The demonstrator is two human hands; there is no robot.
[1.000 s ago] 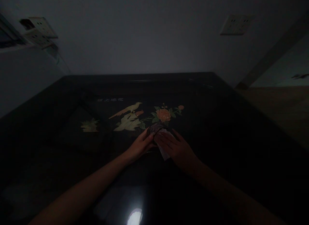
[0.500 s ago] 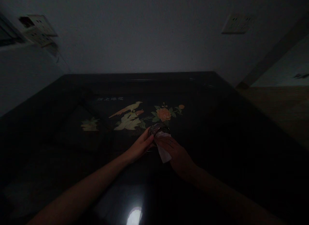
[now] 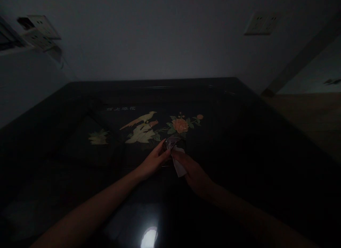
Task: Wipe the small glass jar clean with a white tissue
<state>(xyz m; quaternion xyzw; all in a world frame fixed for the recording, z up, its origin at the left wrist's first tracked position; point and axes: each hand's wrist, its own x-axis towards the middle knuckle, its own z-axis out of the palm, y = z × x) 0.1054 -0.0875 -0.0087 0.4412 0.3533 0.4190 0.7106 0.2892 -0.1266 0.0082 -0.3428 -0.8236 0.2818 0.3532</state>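
Observation:
The scene is very dim. My left hand (image 3: pixel 153 161) grips a small dark shiny object (image 3: pixel 173 142) that rests on a glossy black tabletop (image 3: pixel 239 141). My right hand (image 3: pixel 193 170) is closed on a white cloth or tissue (image 3: pixel 179 167) and presses it against that object from the right. What the object is, I cannot make out. Both hands sit just below an inlaid picture of a bird (image 3: pixel 141 125) and an orange flower (image 3: pixel 180 124).
Pale walls stand behind the table, with a socket plate (image 3: pixel 259 23) at upper right and more plates (image 3: pixel 37 29) at upper left. A wooden floor (image 3: pixel 314 116) lies to the right. A lamp's reflection (image 3: pixel 149 238) glares on the near tabletop.
My right hand has curled from flat fingers into a closed grip on the white cloth and drawn slightly toward me. My left hand has stayed on the dark object.

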